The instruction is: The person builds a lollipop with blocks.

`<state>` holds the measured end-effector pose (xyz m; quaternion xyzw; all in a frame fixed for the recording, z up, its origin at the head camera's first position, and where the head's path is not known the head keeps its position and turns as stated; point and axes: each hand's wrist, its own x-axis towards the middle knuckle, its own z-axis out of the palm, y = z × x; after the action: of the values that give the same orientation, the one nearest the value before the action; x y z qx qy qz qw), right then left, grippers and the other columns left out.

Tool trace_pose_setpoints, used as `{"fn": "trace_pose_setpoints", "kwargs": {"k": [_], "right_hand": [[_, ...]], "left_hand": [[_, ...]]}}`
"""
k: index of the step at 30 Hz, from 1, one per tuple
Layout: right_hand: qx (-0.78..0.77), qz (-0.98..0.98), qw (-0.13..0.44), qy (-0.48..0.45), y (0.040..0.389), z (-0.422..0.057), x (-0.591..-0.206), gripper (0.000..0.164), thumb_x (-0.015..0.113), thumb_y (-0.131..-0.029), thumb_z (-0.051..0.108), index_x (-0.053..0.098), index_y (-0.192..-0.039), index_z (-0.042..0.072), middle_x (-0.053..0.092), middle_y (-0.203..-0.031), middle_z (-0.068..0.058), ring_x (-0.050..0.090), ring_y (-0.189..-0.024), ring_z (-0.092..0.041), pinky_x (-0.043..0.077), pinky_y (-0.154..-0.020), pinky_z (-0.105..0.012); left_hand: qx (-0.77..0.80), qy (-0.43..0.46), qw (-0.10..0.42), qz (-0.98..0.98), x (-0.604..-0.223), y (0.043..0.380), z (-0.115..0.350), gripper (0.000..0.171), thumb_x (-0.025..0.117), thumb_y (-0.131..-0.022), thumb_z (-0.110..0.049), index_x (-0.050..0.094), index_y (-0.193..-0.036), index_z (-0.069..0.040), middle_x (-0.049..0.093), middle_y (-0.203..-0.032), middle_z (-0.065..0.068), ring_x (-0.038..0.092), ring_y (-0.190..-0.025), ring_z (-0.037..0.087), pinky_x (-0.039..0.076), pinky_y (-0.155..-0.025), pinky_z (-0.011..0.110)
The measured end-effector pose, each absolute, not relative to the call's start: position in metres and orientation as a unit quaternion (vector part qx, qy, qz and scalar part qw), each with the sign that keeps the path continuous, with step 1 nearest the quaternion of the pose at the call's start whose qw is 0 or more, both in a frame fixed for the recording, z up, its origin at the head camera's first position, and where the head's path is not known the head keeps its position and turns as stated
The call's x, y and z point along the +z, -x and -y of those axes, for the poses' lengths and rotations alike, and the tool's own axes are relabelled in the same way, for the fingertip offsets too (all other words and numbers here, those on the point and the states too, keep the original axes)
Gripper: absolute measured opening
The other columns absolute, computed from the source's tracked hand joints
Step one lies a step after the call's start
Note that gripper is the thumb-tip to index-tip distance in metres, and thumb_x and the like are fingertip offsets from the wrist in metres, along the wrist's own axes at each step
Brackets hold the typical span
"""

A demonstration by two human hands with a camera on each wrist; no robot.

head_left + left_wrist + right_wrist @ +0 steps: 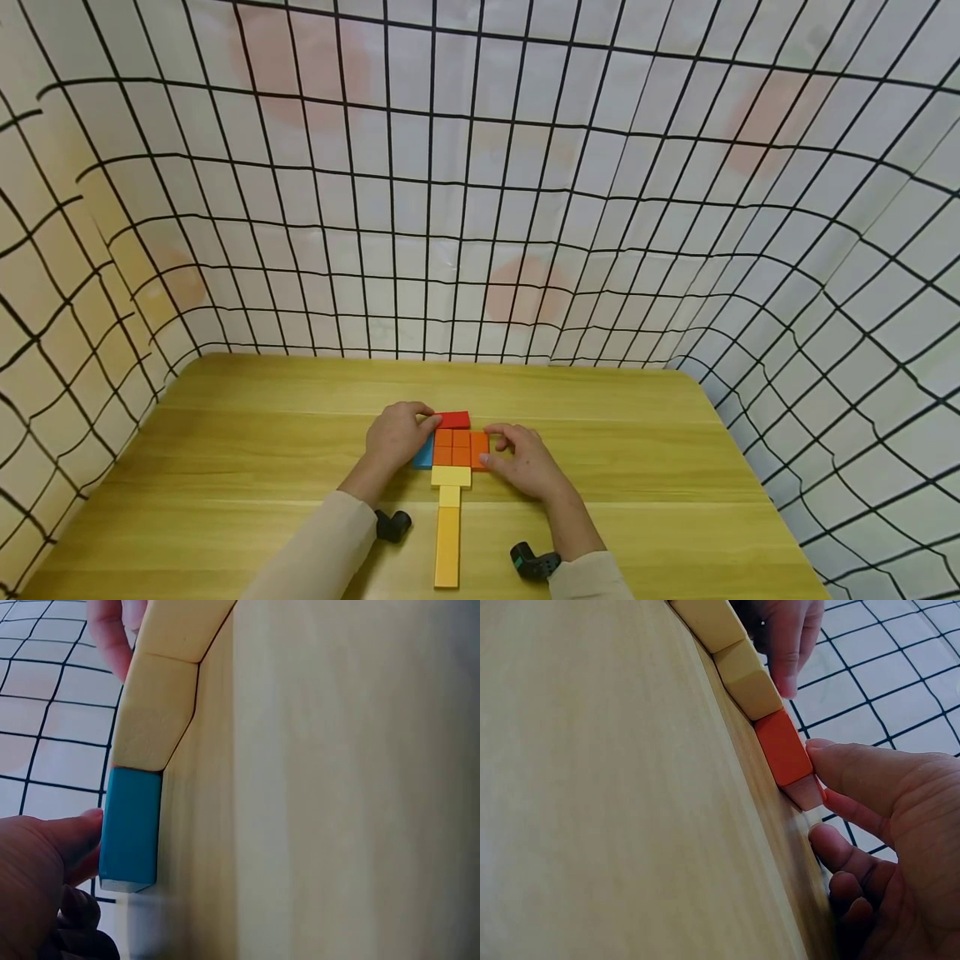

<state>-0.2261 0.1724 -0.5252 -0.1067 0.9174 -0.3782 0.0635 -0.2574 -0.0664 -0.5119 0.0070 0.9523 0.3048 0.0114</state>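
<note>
In the head view my left hand (401, 433) pinches the left end of a red rectangular block (453, 419), which lies slightly tilted. A blue block (131, 825) lies below those fingers, partly covered by the hand. My right hand (525, 458) holds an orange rectangular block (480, 451) at its outer side, thumb near the lower end and index finger near the upper. Between the blue and orange blocks sit several small orange square blocks (452, 447). Under them, a wide pale yellow block (451, 477), a small yellow block (449, 497) and a long yellow block (447, 547) form a stem.
The wooden table (262, 467) carries the flat block figure. Behind and beside it stands a white wall (465, 217) with a black grid. Black wrist devices sit at the left cuff (393, 526) and the right cuff (534, 561).
</note>
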Motion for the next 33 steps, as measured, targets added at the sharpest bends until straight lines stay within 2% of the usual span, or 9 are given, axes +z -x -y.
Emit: {"fn": "trace_pose_setpoints", "kwargs": {"k": [3, 8, 14, 23, 33], "right_hand": [[-0.377, -0.918, 0.061, 0.111, 0.2260, -0.1723, -0.5251, 0.044, 0.074, -0.093, 0.039, 0.065, -0.133, 0.022, 0.058, -0.101, 0.001, 0.046, -0.098, -0.021, 0.041, -0.082, -0.040], [-0.374, -0.919, 0.063, 0.110, 0.2262, -0.1724, -0.5252, 0.044, 0.074, -0.093, 0.039, 0.065, -0.133, 0.022, 0.058, -0.101, 0.001, 0.046, -0.098, -0.020, 0.041, -0.082, -0.040], [-0.376, -0.918, 0.060, 0.110, 0.2264, -0.1723, -0.5242, 0.044, 0.075, -0.092, 0.038, 0.066, -0.132, 0.022, 0.058, -0.099, 0.002, 0.047, -0.099, -0.020, 0.041, -0.083, -0.040], [-0.378, -0.917, 0.064, 0.107, 0.2252, -0.1711, -0.5237, 0.044, 0.074, -0.093, 0.038, 0.065, -0.133, 0.022, 0.058, -0.100, 0.002, 0.047, -0.100, -0.021, 0.041, -0.082, -0.040], [-0.381, -0.917, 0.061, 0.102, 0.2255, -0.1717, -0.5246, 0.044, 0.072, -0.095, 0.039, 0.063, -0.136, 0.023, 0.057, -0.100, 0.004, 0.046, -0.101, -0.019, 0.041, -0.084, -0.040]], "left_hand": [[0.305, -0.010, 0.014, -0.952, -0.5126, 0.2572, 0.0678, 0.028, 0.068, -0.097, -0.043, 0.079, -0.114, -0.023, 0.074, -0.122, 0.006, 0.071, -0.101, 0.026, 0.052, -0.063, 0.033], [0.309, -0.016, 0.016, -0.951, -0.5134, 0.2574, 0.0684, 0.029, 0.068, -0.097, -0.042, 0.080, -0.115, -0.023, 0.074, -0.123, 0.006, 0.070, -0.108, 0.028, 0.055, -0.069, 0.035], [0.318, -0.021, 0.011, -0.948, -0.5154, 0.2582, 0.0683, 0.029, 0.068, -0.097, -0.043, 0.080, -0.115, -0.024, 0.074, -0.123, 0.005, 0.070, -0.109, 0.028, 0.056, -0.072, 0.037], [0.316, -0.028, 0.008, -0.948, -0.5155, 0.2573, 0.0689, 0.029, 0.068, -0.097, -0.042, 0.080, -0.116, -0.023, 0.073, -0.125, 0.007, 0.068, -0.115, 0.030, 0.057, -0.083, 0.044], [0.361, -0.013, 0.012, -0.932, -0.5151, 0.2552, 0.0751, 0.035, 0.062, -0.102, -0.038, 0.074, -0.127, -0.017, 0.071, -0.131, 0.008, 0.066, -0.119, 0.032, 0.053, -0.100, 0.051]]}}
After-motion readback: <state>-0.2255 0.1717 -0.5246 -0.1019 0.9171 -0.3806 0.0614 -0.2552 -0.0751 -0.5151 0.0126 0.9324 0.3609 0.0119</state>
